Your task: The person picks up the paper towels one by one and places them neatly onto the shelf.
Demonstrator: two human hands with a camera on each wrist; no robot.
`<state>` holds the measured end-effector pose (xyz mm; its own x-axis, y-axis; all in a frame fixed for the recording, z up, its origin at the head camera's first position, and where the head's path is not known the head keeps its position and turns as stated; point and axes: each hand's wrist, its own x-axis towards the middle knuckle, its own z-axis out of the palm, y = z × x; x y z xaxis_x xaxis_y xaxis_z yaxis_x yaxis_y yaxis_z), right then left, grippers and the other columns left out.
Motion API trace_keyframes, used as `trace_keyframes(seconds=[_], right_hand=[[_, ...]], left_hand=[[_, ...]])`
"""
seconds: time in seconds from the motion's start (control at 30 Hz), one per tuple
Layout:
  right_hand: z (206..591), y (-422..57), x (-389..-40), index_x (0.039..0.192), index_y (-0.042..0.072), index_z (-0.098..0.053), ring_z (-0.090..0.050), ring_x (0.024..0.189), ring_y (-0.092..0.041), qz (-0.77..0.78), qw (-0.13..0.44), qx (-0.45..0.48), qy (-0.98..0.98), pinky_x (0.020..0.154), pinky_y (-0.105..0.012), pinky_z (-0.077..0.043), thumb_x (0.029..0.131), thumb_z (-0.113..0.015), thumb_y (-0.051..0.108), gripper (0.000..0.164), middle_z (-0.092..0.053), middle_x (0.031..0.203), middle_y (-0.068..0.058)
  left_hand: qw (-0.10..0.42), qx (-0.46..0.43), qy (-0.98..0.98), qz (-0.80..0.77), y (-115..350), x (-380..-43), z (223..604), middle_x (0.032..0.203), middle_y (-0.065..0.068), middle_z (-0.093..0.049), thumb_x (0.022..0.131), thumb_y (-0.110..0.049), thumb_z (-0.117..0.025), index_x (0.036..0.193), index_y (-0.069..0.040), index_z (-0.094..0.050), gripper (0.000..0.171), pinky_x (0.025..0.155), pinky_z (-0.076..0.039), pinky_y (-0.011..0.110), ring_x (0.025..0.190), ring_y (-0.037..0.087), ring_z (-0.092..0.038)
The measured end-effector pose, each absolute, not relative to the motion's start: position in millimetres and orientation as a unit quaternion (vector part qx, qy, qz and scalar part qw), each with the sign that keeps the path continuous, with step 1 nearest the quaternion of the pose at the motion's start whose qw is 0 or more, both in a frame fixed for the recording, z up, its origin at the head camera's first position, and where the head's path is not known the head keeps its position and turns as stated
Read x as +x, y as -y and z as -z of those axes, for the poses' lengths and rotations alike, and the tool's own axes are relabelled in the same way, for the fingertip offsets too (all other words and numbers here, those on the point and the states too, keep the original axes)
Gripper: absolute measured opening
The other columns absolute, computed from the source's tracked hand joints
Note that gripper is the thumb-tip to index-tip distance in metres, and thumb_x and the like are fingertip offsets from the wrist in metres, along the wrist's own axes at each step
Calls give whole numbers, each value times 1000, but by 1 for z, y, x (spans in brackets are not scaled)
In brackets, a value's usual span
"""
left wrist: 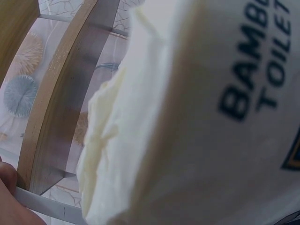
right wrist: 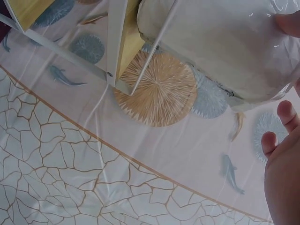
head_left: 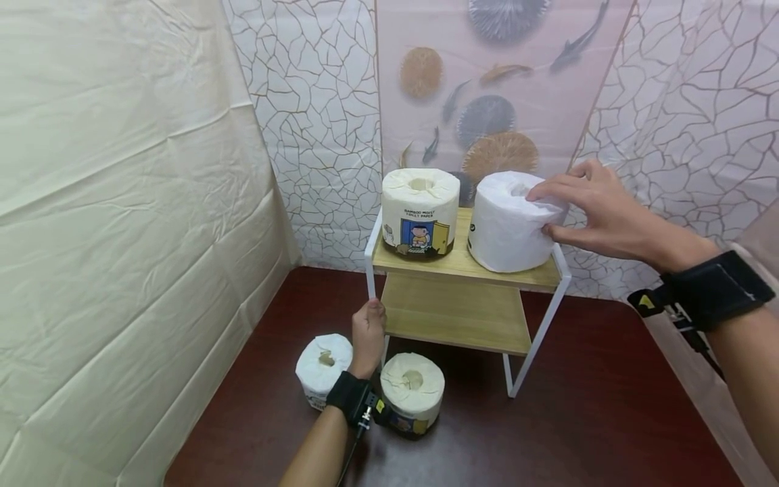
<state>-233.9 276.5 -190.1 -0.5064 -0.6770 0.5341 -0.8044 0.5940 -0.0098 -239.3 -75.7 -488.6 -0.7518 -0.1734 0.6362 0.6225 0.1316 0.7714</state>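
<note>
My left hand (head_left: 368,336) grips the white metal frame (head_left: 370,274) of a small two-tier shelf at its left front leg. With thumb and fingers my right hand (head_left: 599,210) pinches a white-wrapped toilet roll (head_left: 516,226) at its upper right edge. That roll is on the right of the top board, slightly tilted. To its left stands a cream toilet roll (head_left: 426,196) with a cartoon print. In the right wrist view my right thumb (right wrist: 287,24) presses the wrapper of the white roll (right wrist: 220,51).
Two more toilet rolls stand on the dark red table (head_left: 584,419): a white one (head_left: 313,368) left of my left wrist and a cream one (head_left: 420,389) right of it. The lower board (head_left: 456,311) lies under the top one. Patterned cloth (head_left: 316,135) hangs behind.
</note>
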Motion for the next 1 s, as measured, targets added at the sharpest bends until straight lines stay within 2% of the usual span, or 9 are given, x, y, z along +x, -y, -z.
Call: trace_keyframes(seconds=[0.33,0.7,0.83,1.0], right_hand=[[186,-268,-227,121,11,-72,-39,95,-26,-110,251,398,875,85,-54,-26,76,-87,8,47,-73,120,-10],[186,-260,-224,123,9,-72,-37,94,-27,-79,248,373,891,83,-51,-24,82,-86,19,45,-72,117,-10],[188,-260,-225,129,11,-71,-37,99,-30,-73,244,371,893,88,-55,-24,83,-87,20,49,-71,124,-12],[191,-265,-225,136,14,-67,-40,114,-38,-91,234,377,892,95,-62,-25,82,-89,23,58,-67,135,-13]], left_hand=[[309,-161,680,646,76,-239,488,59,-7,-30,116,-37,-34,74,-9,-41,52,48,-22,23,50,7,-25],[308,-160,683,643,75,-240,489,59,-8,-29,117,-35,-33,73,-10,-40,51,47,-23,24,49,6,-25],[306,-163,682,644,75,-239,489,59,-7,-29,117,-38,-32,74,-11,-40,52,46,-23,24,49,7,-25],[298,-158,684,646,76,-239,490,59,-6,-29,117,-39,-32,74,-11,-40,52,46,-23,26,48,8,-26]])
